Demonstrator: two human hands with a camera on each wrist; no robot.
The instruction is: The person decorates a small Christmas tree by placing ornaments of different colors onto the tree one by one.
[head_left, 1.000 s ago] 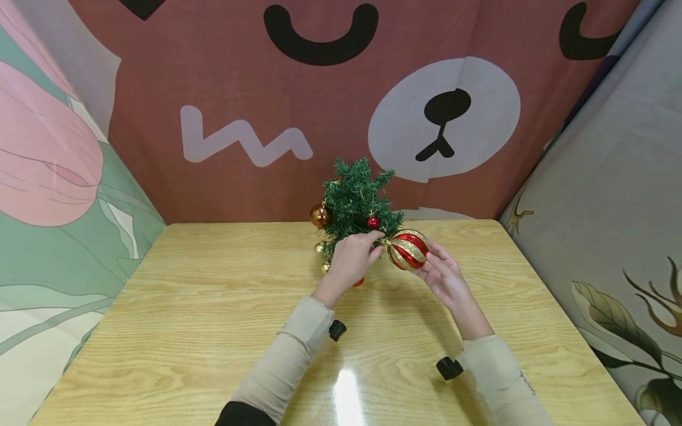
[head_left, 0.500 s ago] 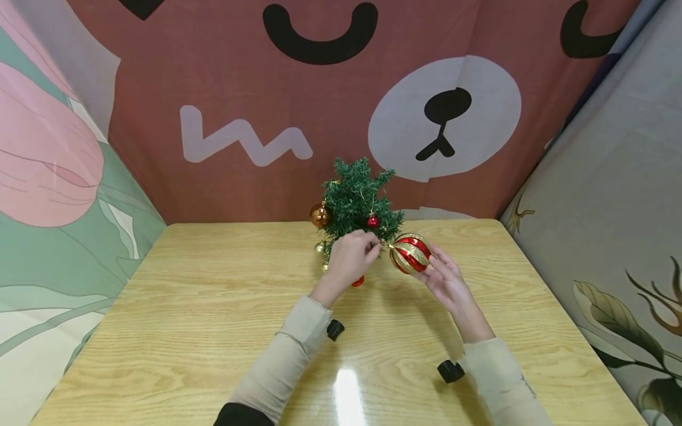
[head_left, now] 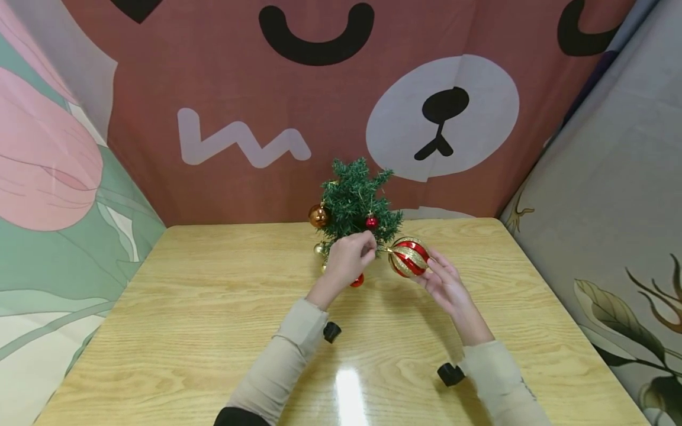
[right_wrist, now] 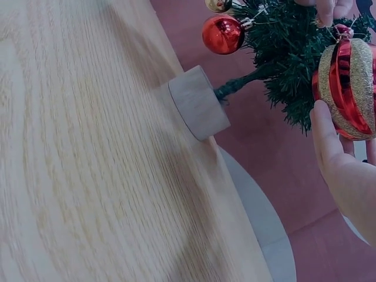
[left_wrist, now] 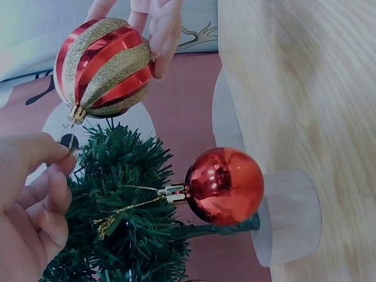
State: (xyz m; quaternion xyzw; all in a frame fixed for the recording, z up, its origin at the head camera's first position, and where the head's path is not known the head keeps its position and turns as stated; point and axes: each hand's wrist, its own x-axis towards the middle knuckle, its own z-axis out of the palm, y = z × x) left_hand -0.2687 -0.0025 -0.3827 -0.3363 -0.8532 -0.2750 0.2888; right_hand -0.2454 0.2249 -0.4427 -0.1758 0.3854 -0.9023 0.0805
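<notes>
A large red ball ornament with gold glitter stripes (head_left: 408,257) is held by my right hand (head_left: 449,288), thumb and fingers round its far end. My left hand (head_left: 347,258) pinches the gold string (left_wrist: 71,140) at the ornament's gold cap, as the left wrist view shows. Right behind my left hand stands a small green Christmas tree (head_left: 354,192) on a round pale base (left_wrist: 292,217). A shiny red ball (left_wrist: 226,186) hangs low on it by a gold string. In the head view my left hand covers part of the lower branches.
An amber ball (head_left: 319,216), a small red ball (head_left: 371,222) and small gold balls (head_left: 319,248) also hang on the tree. It stands near the back edge of the wooden table (head_left: 213,296), before a brown bear-print cloth (head_left: 240,195). Printed cloths flank both sides.
The striped ornament has dropped slightly and tilted in my right hand. My left hand has shifted a little left, its fingers drawn in closer at the string.
</notes>
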